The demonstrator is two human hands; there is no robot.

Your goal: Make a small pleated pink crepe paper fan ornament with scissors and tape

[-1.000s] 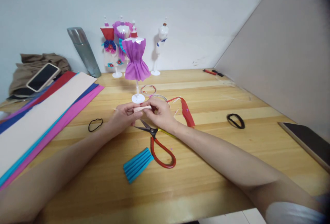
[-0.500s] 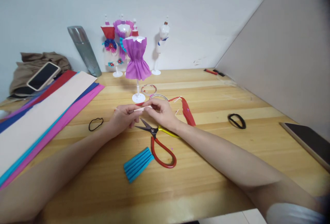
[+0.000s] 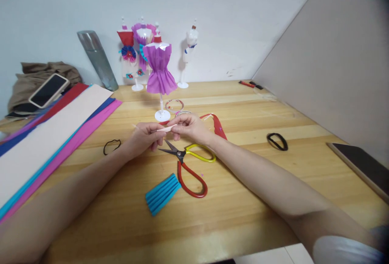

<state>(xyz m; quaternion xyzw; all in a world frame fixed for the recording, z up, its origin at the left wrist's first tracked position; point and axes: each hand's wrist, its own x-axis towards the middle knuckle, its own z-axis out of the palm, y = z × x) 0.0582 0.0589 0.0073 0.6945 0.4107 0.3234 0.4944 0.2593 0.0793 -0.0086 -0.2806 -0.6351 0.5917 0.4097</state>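
Observation:
A narrow pale pink strip (image 3: 166, 128), apparently crepe paper, is stretched between my two hands above the middle of the table. My left hand (image 3: 148, 136) pinches its left end between thumb and fingers. On the other end, my right hand (image 3: 190, 128) is closed in a pinch. Just below the hands lie open scissors (image 3: 181, 155) with one red and one yellow handle. A pleated blue paper piece (image 3: 163, 194) touches or nearly touches the red handle. Behind my hands stands a small dress form (image 3: 161, 67) in a purple paper dress.
More dressed mini forms (image 3: 129, 53) stand by the wall. Tape rolls (image 3: 174, 105) and a red paper strip (image 3: 219, 126) lie beyond my hands. Crepe sheets (image 3: 60, 134), a phone (image 3: 49, 90) and a bottle (image 3: 97, 59) are left; a black band (image 3: 277, 141) and dark tablet-like slab (image 3: 361, 165) right.
My right hand has shifted slightly up and away from the scissors, so the yellow handle shows more fully. Both hands still hold the pale strip; the view has shifted slightly.

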